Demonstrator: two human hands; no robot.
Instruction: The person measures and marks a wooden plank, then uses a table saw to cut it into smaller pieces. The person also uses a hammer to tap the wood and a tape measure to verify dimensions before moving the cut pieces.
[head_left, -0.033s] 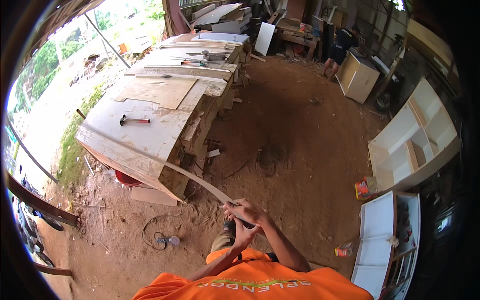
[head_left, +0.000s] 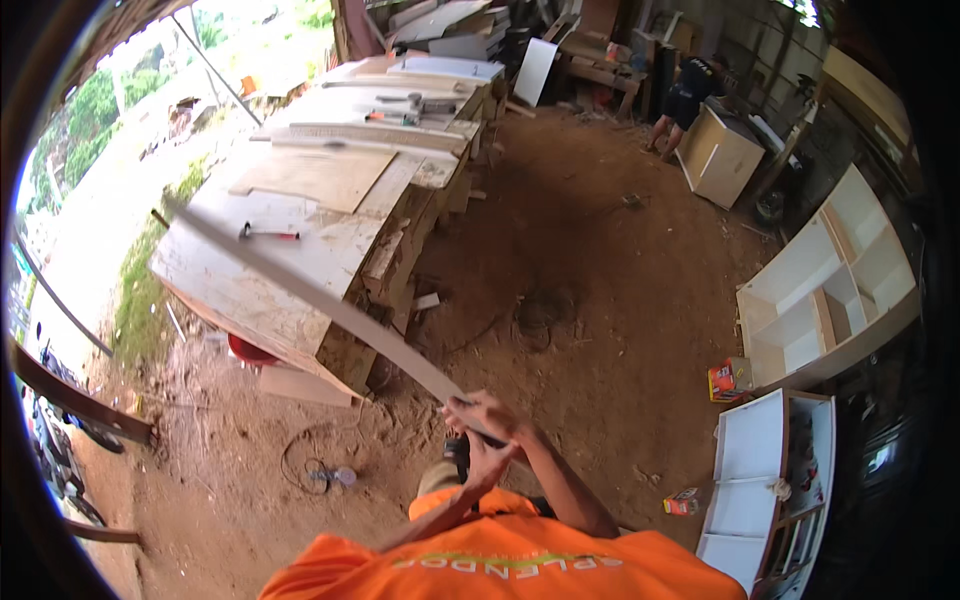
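Note:
A long, thin, pale wooden strip (head_left: 330, 305) reaches from my hands up and left, its far end above the near part of the workbench. My right hand (head_left: 492, 415) is closed around the strip close to its near end. Just below, my left hand (head_left: 486, 462) is closed at that same end, with fingers partly hidden. Something dark shows between the two hands; I cannot make out what it is. On the workbench (head_left: 290, 200), beyond the strip, lies a hammer (head_left: 270, 234) with a red and black handle.
Plywood (head_left: 320, 178) and more tools lie farther up the bench. A corded device (head_left: 335, 476) is on the dirt floor at lower left. Open cabinet frames (head_left: 825, 290) stand to the right. A person (head_left: 690, 95) bends over a cabinet (head_left: 722, 150) at the back right.
The strip has turned in my hands, so more of its broad face shows. Its far end appears higher above the bench. Both hands keep nearly the same place.

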